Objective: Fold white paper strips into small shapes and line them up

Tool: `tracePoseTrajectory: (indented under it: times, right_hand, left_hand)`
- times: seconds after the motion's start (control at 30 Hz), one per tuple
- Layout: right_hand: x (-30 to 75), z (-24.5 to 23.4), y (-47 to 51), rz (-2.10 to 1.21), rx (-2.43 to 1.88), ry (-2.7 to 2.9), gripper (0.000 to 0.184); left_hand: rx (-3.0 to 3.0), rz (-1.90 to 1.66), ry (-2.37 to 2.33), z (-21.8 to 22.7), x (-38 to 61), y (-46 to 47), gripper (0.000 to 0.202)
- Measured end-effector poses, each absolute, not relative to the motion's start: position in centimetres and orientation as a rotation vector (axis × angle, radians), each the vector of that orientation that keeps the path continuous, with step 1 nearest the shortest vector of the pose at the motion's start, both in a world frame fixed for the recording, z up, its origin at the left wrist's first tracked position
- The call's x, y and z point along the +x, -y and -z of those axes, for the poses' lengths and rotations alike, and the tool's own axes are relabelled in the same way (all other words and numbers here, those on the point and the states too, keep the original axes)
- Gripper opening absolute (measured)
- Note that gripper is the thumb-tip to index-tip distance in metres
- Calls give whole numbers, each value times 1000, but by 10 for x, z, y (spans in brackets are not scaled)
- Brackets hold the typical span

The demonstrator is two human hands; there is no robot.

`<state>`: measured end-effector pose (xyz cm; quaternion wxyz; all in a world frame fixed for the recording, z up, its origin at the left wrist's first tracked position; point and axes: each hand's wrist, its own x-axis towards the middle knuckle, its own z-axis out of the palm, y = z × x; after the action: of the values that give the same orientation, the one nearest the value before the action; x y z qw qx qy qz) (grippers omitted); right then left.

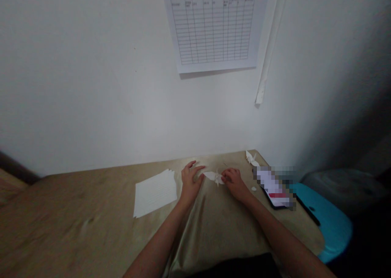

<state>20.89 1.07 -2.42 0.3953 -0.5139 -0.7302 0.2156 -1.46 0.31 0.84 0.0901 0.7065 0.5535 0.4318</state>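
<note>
A white folded paper crane (pixel 217 177) is on the tan cloth, its wings spread out to the left and right. The fingers of my right hand (pixel 233 181) are bent together at its right wing and pinch it. My left hand (pixel 191 179) is at the other side with thumb and fingers spread apart. Its thumb comes close to the left wing tip; whether it touches, I cannot tell. Left of that hand lies a fanned stack of white paper sheets (pixel 155 193).
A second white folded paper piece (pixel 251 159) sits by the far right corner. Near the right edge lies a phone (pixel 276 192), partly blurred, with a small white scrap (pixel 253 188) beside it. A blue stool or chair (pixel 334 217) stands beyond. The wall carries a printed table sheet (pixel 216 33).
</note>
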Motion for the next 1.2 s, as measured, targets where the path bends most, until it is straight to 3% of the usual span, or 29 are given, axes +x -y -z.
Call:
tracePoseTrajectory:
  times: [0.17,0.3,0.43,0.57,1.2]
  right_hand:
    - [208,26,-9,-522,-1302,1944,12]
    - [209,27,-9,-509,-1292,1955,9]
    - [209,26,-8,-518,-1257,1969,9]
    - [206,24,-4,-575,-1208,1983,9]
    - [201,25,-2,-683,-1147,1955,7]
  left_hand:
    - [2098,-1153,-1606,-11,-16,-3,20]
    - [2084,-1081,-1605,-14,-15,-2,32]
    - [2138,-969,-1649,-13,-14,-2,12]
    - [2166,-876,-1654,-7,-12,-2,10]
    - [2199,-863,-1601,-5,-5,3,5]
